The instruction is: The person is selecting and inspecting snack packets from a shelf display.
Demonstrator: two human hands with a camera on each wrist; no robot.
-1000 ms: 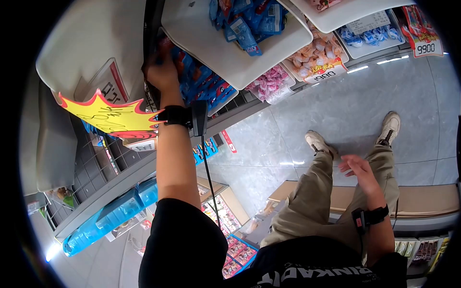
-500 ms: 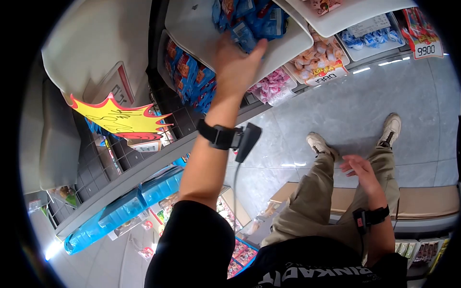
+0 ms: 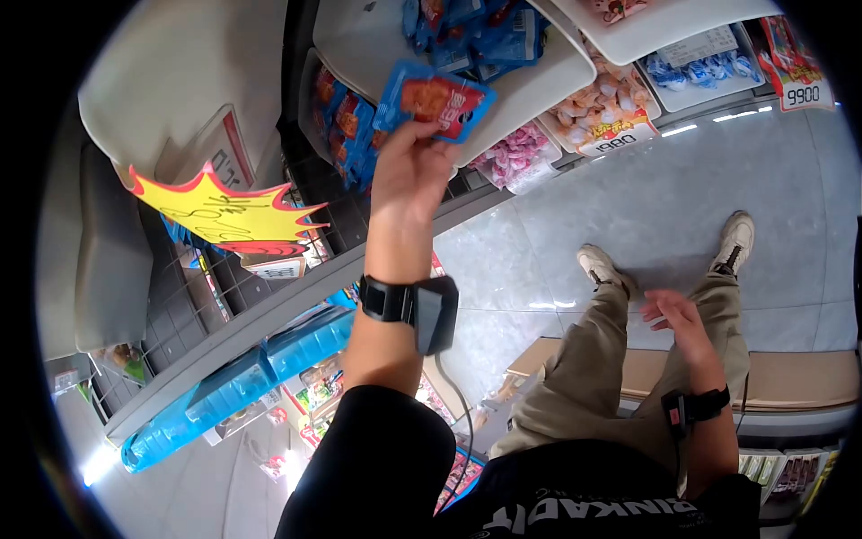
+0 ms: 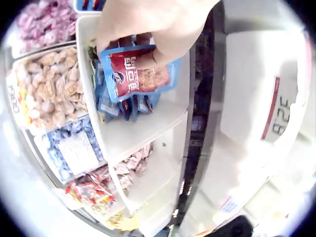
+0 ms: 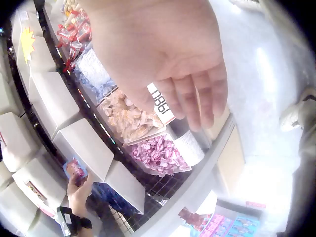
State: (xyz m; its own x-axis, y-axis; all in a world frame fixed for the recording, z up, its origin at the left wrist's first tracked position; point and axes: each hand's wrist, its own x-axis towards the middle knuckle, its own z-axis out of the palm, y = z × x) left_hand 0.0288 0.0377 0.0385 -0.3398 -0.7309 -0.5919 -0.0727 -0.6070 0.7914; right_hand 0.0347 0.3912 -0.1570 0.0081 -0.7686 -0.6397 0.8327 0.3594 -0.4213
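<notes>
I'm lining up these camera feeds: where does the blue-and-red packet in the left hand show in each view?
Head: upper middle, the blue-and-red packet held in the left hand.
Left wrist: upper middle, below the hand, its printed face showing.
Right wrist: lower left, small.
Shared landmark: the pink-wrapped candies, mid-frame in the right wrist view, top left in the left wrist view.

The packet (image 3: pixel 444 99) looks to us like glossy plastic film, and the white bin (image 3: pixel 514 110) like smooth, hard plastic with a soft sheen. We take the yellow sign (image 3: pixel 220 213) for paper or card, the blue covering (image 3: pixel 224 388) for shiny, see-through plastic, the floor (image 3: pixel 628 202) for polished tile, and the trousers (image 3: pixel 570 395) for matt cloth.
</notes>
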